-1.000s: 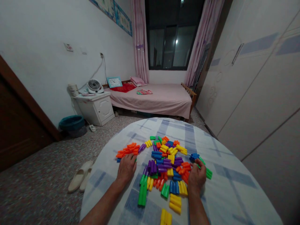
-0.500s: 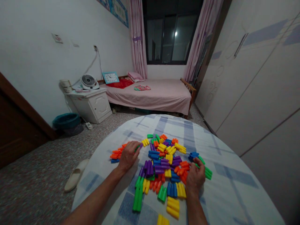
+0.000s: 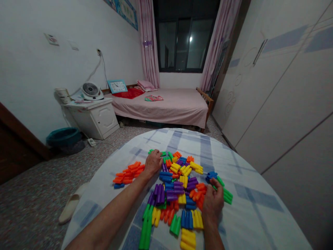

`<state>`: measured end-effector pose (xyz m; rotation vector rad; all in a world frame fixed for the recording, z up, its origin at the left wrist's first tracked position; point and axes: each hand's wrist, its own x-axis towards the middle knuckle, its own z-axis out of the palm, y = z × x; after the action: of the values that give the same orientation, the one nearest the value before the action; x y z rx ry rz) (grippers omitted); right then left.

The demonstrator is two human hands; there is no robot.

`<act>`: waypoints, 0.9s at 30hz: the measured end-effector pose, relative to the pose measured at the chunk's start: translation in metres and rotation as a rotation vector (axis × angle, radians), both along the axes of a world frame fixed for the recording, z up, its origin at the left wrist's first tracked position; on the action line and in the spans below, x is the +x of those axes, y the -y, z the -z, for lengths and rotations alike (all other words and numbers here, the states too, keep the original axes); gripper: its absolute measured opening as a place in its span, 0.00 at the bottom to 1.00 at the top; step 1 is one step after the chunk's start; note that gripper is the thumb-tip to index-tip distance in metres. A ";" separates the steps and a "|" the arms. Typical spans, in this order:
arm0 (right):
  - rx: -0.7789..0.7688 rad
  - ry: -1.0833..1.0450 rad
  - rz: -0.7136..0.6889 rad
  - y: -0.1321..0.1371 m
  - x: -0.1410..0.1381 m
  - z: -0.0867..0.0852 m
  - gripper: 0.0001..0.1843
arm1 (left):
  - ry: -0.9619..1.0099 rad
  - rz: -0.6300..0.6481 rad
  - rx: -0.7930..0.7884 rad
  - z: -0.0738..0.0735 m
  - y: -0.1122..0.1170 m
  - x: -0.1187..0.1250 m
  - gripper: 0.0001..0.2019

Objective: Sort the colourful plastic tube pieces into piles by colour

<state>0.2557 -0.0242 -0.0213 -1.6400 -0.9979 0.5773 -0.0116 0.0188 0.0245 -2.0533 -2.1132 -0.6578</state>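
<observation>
Ribbed plastic building pieces in several colours lie in a loose heap on the table. My left hand [image 3: 154,161] reaches to the heap's far left edge, fingers curled downward. Green pieces [image 3: 151,151] show just beyond its knuckles; what is under the fingertips is hidden. My right hand [image 3: 213,198] is at the heap's right side, its thumb and fingers closed on a green piece [image 3: 227,196] that sticks out to the right. Right beyond these fingers is a blue piece [image 3: 211,176]. Orange pieces [image 3: 199,195] lie against the hand's left side.
A separate group of orange pieces [image 3: 128,173] lies left of my left forearm. Yellow pieces [image 3: 187,239] and a long green piece [image 3: 145,231] are at the near side. The round table has a checked cloth [image 3: 260,205]. A bed [image 3: 166,104] stands beyond.
My left hand has moved away from the orange group, forward and right to the heap's far edge. My right hand stays by the green piece. The whole view has shifted slightly.
</observation>
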 end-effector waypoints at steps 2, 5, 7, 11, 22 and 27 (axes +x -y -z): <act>0.003 0.001 0.009 0.000 0.000 -0.001 0.23 | 0.029 -0.011 -0.039 0.003 0.007 0.003 0.10; 0.004 -0.005 0.002 0.001 -0.001 -0.003 0.23 | 0.139 0.049 -0.110 0.004 0.012 0.006 0.10; -0.004 -0.008 -0.013 0.002 -0.001 -0.005 0.23 | 0.234 0.119 -0.150 0.004 0.013 0.008 0.11; -0.026 -0.006 -0.017 0.005 -0.002 -0.009 0.23 | 0.310 0.150 -0.135 0.001 0.008 0.010 0.14; -0.056 0.022 -0.029 0.005 -0.004 -0.017 0.23 | 0.034 0.488 -0.332 -0.013 -0.044 0.004 0.27; -0.053 0.015 -0.038 0.006 -0.005 -0.020 0.23 | 0.134 0.553 -0.388 -0.020 -0.052 0.002 0.29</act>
<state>0.2511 -0.0307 -0.0017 -1.6775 -1.0348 0.6227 -0.0097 0.0704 0.0449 -2.9328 -1.8427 -0.4731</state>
